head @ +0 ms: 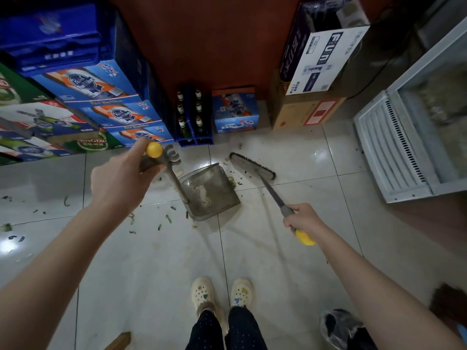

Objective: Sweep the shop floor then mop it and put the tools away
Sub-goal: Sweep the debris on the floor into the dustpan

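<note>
While your left hand [118, 180] grips the dustpan [211, 192] handle, your right hand [304, 219] is closed around the broom [252, 165], debris between them.

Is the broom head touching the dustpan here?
Apart. The head view shows bare tile and debris between the broom head and the dustpan lip.

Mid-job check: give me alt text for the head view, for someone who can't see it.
The left hand holds a dustpan handle and the right hand a broom, sweeping scraps on a tiled floor. Stacked beer cartons stand left, a freezer right.
</note>
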### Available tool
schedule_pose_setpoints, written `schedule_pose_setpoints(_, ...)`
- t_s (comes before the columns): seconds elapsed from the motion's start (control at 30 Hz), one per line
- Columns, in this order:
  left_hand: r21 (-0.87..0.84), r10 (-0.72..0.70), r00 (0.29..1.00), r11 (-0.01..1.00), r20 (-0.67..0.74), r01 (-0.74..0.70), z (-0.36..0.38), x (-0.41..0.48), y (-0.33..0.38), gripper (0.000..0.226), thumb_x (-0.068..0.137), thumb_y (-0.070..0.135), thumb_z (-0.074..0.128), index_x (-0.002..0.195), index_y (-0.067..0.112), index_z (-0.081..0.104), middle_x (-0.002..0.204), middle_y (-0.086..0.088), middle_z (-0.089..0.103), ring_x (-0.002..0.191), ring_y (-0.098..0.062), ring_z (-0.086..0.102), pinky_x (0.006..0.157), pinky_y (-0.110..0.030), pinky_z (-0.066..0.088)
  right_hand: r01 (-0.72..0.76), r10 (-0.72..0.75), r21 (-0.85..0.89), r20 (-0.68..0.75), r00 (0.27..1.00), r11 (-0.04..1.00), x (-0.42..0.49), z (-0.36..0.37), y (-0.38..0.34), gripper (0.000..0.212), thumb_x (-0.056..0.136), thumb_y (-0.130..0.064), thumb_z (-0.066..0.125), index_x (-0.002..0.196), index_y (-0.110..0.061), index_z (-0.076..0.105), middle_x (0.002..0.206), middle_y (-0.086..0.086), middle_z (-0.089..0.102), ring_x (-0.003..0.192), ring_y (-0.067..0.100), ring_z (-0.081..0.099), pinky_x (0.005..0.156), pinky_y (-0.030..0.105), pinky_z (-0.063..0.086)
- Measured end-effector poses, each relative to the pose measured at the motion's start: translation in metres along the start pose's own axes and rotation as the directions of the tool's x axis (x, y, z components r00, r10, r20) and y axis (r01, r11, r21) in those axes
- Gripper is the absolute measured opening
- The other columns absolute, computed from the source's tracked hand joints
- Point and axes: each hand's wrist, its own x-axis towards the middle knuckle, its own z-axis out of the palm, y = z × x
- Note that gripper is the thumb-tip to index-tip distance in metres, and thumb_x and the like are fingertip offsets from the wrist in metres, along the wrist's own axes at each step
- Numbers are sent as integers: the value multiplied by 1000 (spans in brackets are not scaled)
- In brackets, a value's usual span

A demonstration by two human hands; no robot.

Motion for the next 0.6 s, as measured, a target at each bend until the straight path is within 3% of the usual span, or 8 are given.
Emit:
schedule_pose_setpoints(0.13,-10,-21,1000,1000,-12,21,-15,-13,-6,33,87,39,61,108,18,48,84,-14,64,74,-39,59,56,-33,34,11,-10,67,-11,1000,998,-7,3,-3,51,66,9,61,114,-6,67,65,8,56,44,16,50,53,27,40)
schedule_pose_setpoints(0.23,-8,-44,999,999,-29,43,-21,-24,-18,36,86,40,61,111,19,47,88,-15,66,79,-42,61,59,-35,36,21,-20,58,-15,1000,998,3,9,-14,44,68,8,62,110,-1,67,76,12,60,55,25,52,59,32,44)
schedule_pose_setpoints(0.33,-22,-88,996,996,-32,88,-23,-41,-33,35,84,41,63,107,21,45,90,-16,67,83,-44,60,61,-37,38,-6,6,18,18,1000,1000,8,24,-18,36,68,5,64,103,-1,67,77,11,58,58,25,54,61,29,44)
schedule_pose_setpoints(0.47,-58,-98,994,994,-42,96,-24,-63,-47,32,83,40,65,99,27,41,87,-14,67,79,-44,61,62,-41,45,11,-11,-7,75,997,1000,-3,51,-20,16,64,4,64,77,-2,60,74,13,56,69,27,57,59,29,44)
schedule_pose_setpoints(0.6,-49,-103,994,994,-35,101,-26,-78,-47,31,84,37,65,91,27,38,80,-11,66,72,-42,61,59,-39,46,43,-39,-23,149,988,999,-22,69,-17,15,63,2,64,76,-3,59,67,13,53,64,26,55,55,30,43)
